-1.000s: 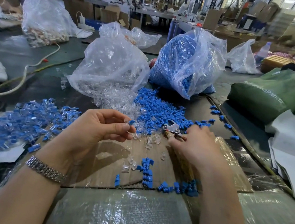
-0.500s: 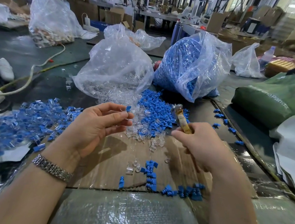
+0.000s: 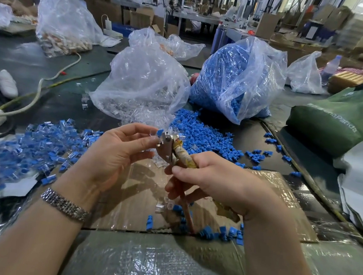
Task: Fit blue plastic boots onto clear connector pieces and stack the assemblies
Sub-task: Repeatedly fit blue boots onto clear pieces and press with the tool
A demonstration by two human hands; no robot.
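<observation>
At the left edge of the frame a heap of finished assemblies (image 3: 39, 143), blue boots on clear connectors, spreads over white paper, with a pale cable (image 3: 33, 95) running across above it. Just right of the heap, the left hand (image 3: 115, 152) is raised over the cardboard (image 3: 138, 191), a metal bracelet (image 3: 64, 205) on its wrist; its fingertips pinch a clear connector (image 3: 152, 133) with a blue boot (image 3: 159, 132) at its tip, held against the metal head of the pliers (image 3: 168, 146). Behind it, at upper centre, a clear bag (image 3: 143, 83) of connectors spills onto the table, and a loose pile of boots (image 3: 201, 135) lies to its right, below the full blue bag (image 3: 239, 76). The right hand (image 3: 214, 179) is clenched round the tape-wrapped handles of the pliers, right of centre; whether the pliers' head is closed on the piece cannot be told. A few loose boots (image 3: 221, 233) and clear pieces lie low on the cardboard. A green bag (image 3: 341, 119) sits at far right. These parts look very light, small and hard: the connector is probably smooth, slippery and brittle at thin edges, so it is best pinched by its flat sides near the back, leaving the mouth free. The boot seems slightly more yielding and should be pushed on squarely by its body, without crushing.
</observation>
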